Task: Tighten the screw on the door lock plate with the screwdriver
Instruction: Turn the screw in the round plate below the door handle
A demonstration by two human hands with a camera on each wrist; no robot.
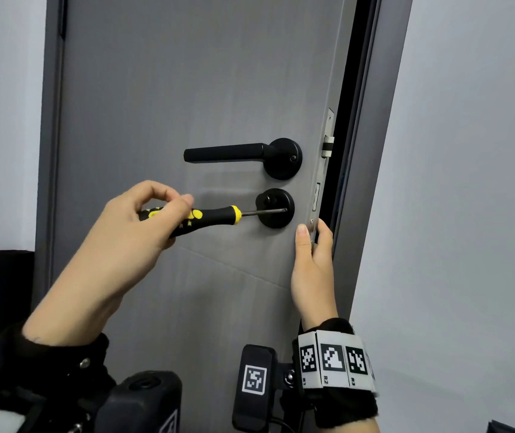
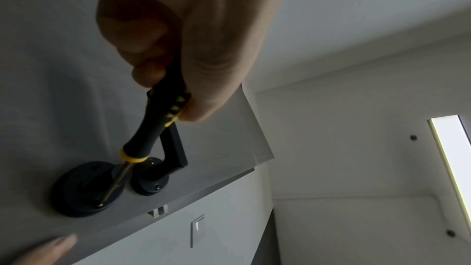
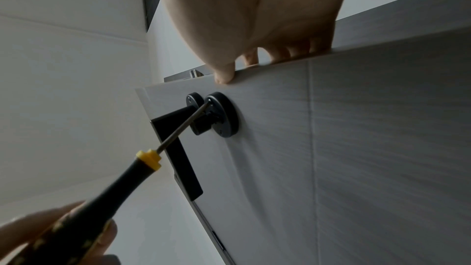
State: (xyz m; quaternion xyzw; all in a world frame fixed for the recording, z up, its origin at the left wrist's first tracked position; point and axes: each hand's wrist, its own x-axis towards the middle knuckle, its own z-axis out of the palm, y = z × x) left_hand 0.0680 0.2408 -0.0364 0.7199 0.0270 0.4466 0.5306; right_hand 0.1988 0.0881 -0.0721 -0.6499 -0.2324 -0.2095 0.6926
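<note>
My left hand [image 1: 131,226] grips the black-and-yellow screwdriver [image 1: 206,218] by its handle, shaft level, tip set against the right side of the round black lock plate [image 1: 276,207] under the lever handle [image 1: 228,153]. My right hand [image 1: 312,267] clasps the grey door [image 1: 172,89] at its edge just below and right of the plate, thumb on the face, fingers curled round behind.
</note>
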